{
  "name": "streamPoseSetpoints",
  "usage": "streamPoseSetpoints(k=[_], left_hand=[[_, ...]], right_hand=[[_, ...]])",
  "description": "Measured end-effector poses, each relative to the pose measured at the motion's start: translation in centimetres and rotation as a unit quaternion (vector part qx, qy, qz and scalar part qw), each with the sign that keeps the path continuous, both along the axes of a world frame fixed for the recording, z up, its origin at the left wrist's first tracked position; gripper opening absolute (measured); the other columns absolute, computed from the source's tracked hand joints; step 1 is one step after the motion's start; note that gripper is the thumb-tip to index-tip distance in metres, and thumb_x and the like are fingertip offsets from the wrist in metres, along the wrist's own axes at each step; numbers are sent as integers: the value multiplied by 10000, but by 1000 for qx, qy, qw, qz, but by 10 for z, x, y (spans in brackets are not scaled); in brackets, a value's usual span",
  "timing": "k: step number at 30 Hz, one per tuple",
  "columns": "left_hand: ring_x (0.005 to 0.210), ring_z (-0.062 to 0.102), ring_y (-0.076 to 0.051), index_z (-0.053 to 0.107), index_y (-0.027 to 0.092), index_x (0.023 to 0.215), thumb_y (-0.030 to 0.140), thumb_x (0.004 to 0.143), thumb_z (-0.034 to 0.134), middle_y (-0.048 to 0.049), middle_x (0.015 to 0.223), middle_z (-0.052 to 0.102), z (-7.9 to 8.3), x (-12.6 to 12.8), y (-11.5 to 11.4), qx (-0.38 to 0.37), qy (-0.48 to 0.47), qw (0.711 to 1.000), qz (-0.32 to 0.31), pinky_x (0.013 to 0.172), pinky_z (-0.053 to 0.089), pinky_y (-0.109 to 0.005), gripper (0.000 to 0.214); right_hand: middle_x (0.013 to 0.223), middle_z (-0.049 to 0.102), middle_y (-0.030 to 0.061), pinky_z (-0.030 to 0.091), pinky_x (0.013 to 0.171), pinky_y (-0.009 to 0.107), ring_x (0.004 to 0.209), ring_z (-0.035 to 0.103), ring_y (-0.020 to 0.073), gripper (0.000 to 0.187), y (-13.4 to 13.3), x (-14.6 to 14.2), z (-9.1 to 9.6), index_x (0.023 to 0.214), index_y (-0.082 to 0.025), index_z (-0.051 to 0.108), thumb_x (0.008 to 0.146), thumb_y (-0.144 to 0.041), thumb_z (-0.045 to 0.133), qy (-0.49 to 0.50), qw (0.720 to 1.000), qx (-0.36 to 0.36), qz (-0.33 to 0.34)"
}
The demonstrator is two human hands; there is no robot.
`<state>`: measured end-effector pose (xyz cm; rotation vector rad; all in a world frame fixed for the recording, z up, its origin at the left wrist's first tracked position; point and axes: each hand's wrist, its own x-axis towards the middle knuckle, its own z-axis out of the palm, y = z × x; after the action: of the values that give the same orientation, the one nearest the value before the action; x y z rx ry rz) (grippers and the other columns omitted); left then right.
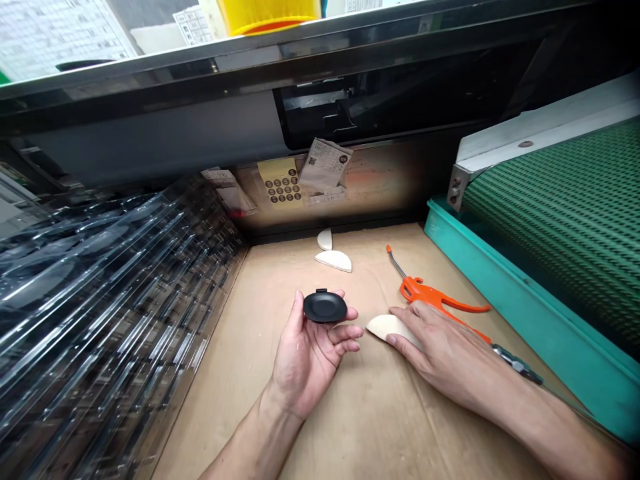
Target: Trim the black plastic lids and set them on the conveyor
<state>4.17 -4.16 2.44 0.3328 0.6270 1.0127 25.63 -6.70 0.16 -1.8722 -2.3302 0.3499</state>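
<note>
My left hand (pixel 306 347) is palm up over the cardboard-covered bench (pixel 350 427), its thumb and fingertips pinching a small round black plastic part (pixel 325 307). My right hand (pixel 440 347) lies palm down just to the right, fingers resting on a cream half-round pad (pixel 386 326). Two more cream half-round pads (pixel 334 260) lie farther back near the wall. An orange air blow gun (pixel 430 297) lies beside my right hand, partly under it.
A tall stack of clear plastic trays (pixel 100 313) fills the left side. A green conveyor belt (pixel 565 213) in a teal frame (pixel 525 313) runs along the right. Paper labels and a yellow sticker sheet (pixel 281 181) hang on the back wall.
</note>
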Motion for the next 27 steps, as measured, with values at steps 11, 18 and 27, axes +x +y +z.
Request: streamPoseSetpoints(k=[11,18,27], left_hand=[[640,716,-188,640,57,1111,491,1032,249,-121,784,713,-4,-3,4,-38,0,999,21,566,571,-262,590],[632,717,-191,638,56,1105,506,1030,234,-115,767,710,-7,-3,4,-44,-5,999,27,548,567,-260,609],[660,721,-194,641,67,1092,575,999,302,-116,811,717,-9,-2,4,-49,8,997,51,560,580,-265,618]], right_hand=[[1000,526,49,430,727,392,895,574,247,231,1,2,-5,1208,-256,518,1034,-393,451,7,1000,-3,7],[997,531,50,432,732,396,885,577,245,272,1,4,-9,1250,-257,510,1037,-402,424,13,1000,6,11],[1002,551,60,440,714,395,892,596,254,316,1,5,-14,1253,-260,519,1029,-449,401,20,1000,22,9]])
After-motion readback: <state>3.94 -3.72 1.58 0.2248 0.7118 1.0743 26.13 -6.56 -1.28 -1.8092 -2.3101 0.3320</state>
